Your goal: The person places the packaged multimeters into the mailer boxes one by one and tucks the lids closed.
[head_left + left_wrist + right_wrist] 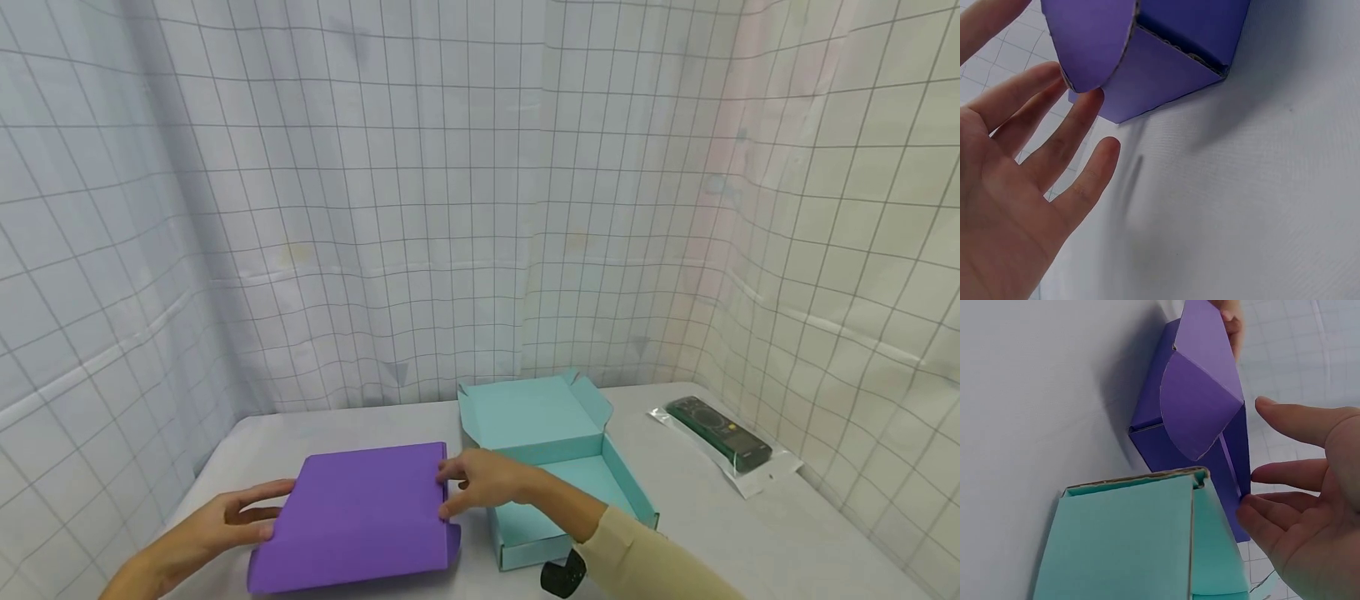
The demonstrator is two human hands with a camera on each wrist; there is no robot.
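Note:
A purple cardboard box (360, 508) sits on the table with its lid tilted partly down and the front flap sticking out. At the lid's left side is my left hand (225, 525), fingertips against the rounded side flap (1091, 44) in the left wrist view. My right hand (483, 483) reaches across to the lid's right edge; in the right wrist view its fairly straight fingers (1291, 512) touch that edge, thumb apart. Another rounded side flap (1194, 406) hangs outside the box wall there. The inside of the purple box is hidden from the head view.
Right of the purple box stands a teal cardboard box (536, 417) with its lid raised, partly behind my right forearm. A dark green multimeter (720, 433) in a clear plastic bag lies at the far right. Grid-patterned curtains (420, 208) surround the white table (750, 542).

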